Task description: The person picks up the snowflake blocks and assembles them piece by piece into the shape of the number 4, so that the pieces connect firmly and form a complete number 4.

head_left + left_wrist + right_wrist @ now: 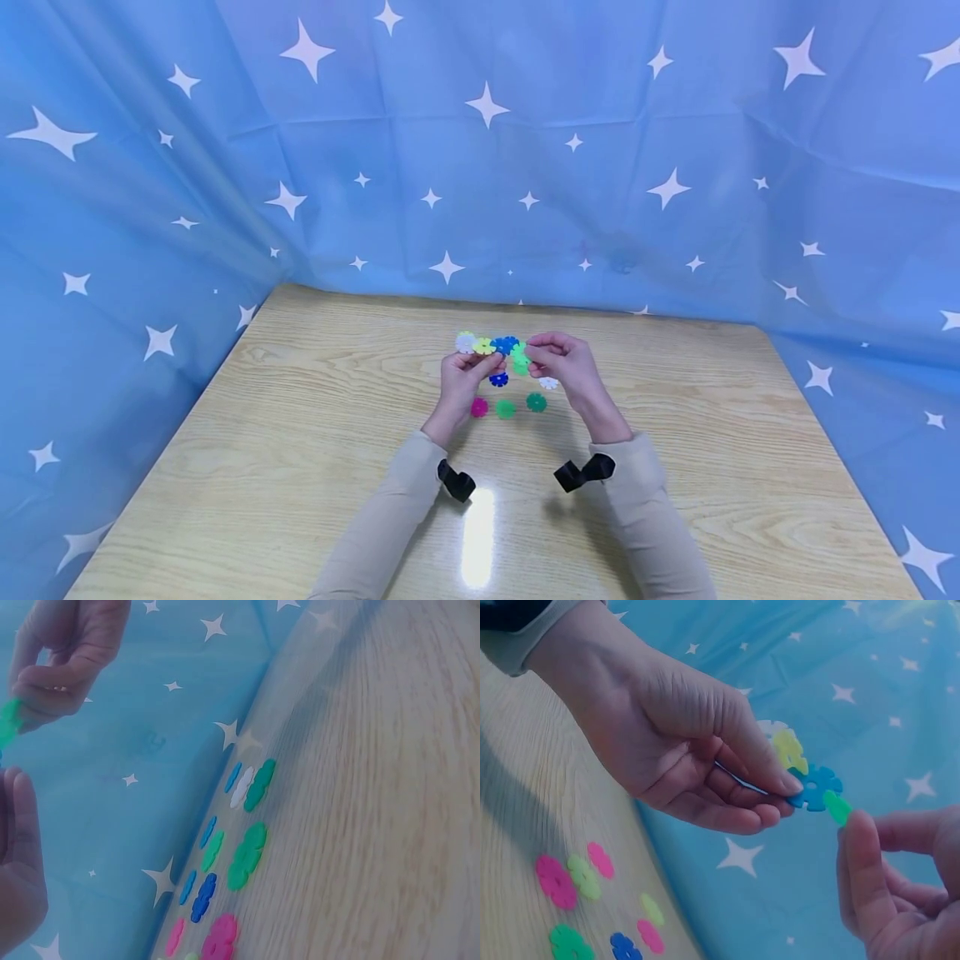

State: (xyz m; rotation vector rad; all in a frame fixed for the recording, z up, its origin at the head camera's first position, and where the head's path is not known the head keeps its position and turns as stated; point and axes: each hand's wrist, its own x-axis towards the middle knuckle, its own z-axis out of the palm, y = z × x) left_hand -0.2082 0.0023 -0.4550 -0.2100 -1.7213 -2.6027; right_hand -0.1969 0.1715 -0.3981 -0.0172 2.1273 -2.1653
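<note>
Left hand: the person's left hand (459,387) pinches a blue notched disc (821,782) between thumb and fingers.
Right hand: the right hand (573,369) pinches a green disc (838,808), thumb against fingers.
Joined row: a white disc (769,729), a yellow disc (788,748) and the blue one run in a line, raised above the table.
Meeting point: the green disc, seen nearly edge-on from the right wrist, touches the blue rim; whether it is slotted in, I cannot tell.
Table holds: loose discs lie under and in front of the hands on the wood-grain table (337,417), among them magenta (478,407), bright green (506,409), dark green (536,402), dark blue (498,380) and white (549,383).
Printing: white four-pointed stars cover the blue cloth (480,175) behind and beside the table.
Wrists: pale sleeves (397,512), each with a black device (456,481) at its cuff.
</note>
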